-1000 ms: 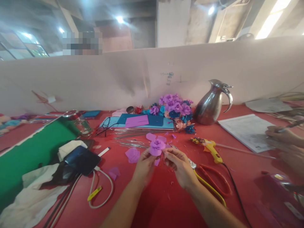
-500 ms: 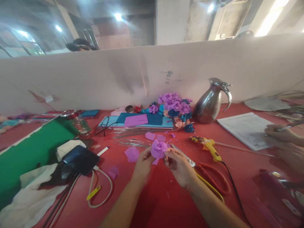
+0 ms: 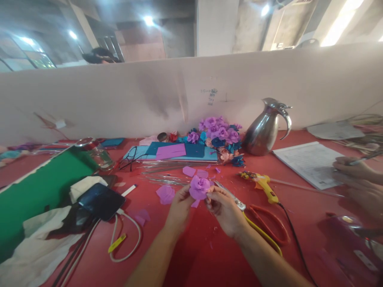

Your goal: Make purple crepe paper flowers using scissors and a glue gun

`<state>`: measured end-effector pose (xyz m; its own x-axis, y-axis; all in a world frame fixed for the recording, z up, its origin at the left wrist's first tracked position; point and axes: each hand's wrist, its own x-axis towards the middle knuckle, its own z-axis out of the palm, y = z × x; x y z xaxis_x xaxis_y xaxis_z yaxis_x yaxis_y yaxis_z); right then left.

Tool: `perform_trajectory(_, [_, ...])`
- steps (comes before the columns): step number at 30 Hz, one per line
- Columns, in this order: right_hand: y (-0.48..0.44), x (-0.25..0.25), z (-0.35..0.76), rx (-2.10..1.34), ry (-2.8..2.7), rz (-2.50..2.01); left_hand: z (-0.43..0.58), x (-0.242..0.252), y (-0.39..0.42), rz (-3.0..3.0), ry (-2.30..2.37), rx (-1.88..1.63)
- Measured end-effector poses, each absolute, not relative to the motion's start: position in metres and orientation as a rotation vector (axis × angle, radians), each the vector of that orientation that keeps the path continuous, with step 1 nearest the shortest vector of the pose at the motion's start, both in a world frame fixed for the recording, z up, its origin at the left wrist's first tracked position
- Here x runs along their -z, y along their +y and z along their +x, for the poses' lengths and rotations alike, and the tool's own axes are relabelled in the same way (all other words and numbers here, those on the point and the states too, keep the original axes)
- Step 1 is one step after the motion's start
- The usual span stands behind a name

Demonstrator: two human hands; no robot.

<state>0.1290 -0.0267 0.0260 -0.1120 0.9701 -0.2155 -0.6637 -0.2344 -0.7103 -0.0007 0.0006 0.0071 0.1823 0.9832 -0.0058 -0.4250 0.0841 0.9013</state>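
A purple paper flower (image 3: 199, 187) is held up between both hands over the red table (image 3: 206, 255). My left hand (image 3: 181, 207) pinches its left edge, and my right hand (image 3: 225, 207) grips its right edge, fingers closed. Purple paper pieces (image 3: 165, 194) lie left of the flower, with more just behind it. Beside my right hand are scissors (image 3: 263, 229) with red and yellow handles, partly hidden by that hand. Further right rests a yellow glue gun (image 3: 267, 189).
Behind are stacked coloured paper (image 3: 191, 150), glasses (image 3: 131, 158), finished flowers (image 3: 221, 133) and a metal jug (image 3: 263, 129). At left lie a phone (image 3: 101, 201), cable and green board (image 3: 38, 195). At right, another person's hand (image 3: 353, 167) holds a pen over a notebook (image 3: 311, 161).
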Motion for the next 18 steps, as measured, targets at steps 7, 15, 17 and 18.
perform_trajectory(7, [-0.0262, -0.0275, 0.1286, -1.676, -0.515, -0.760, 0.0004, -0.0103, 0.0006, 0.922, 0.744, -1.210])
perform_trajectory(15, [-0.0264, -0.0245, 0.1287, -1.675, -0.528, -0.739, -0.0015, -0.0075, -0.0001, 0.989, 0.739, -1.171])
perform_trajectory(17, [-0.0264, -0.0244, 0.1288, -1.673, -0.533, -0.746, -0.0027, -0.0048, 0.0004, 1.003, 0.736, -1.171])
perform_trajectory(18, [-0.0263, -0.0243, 0.1288, -1.672, -0.532, -0.751, -0.0032, -0.0034, 0.0009, 1.010, 0.734, -1.176])
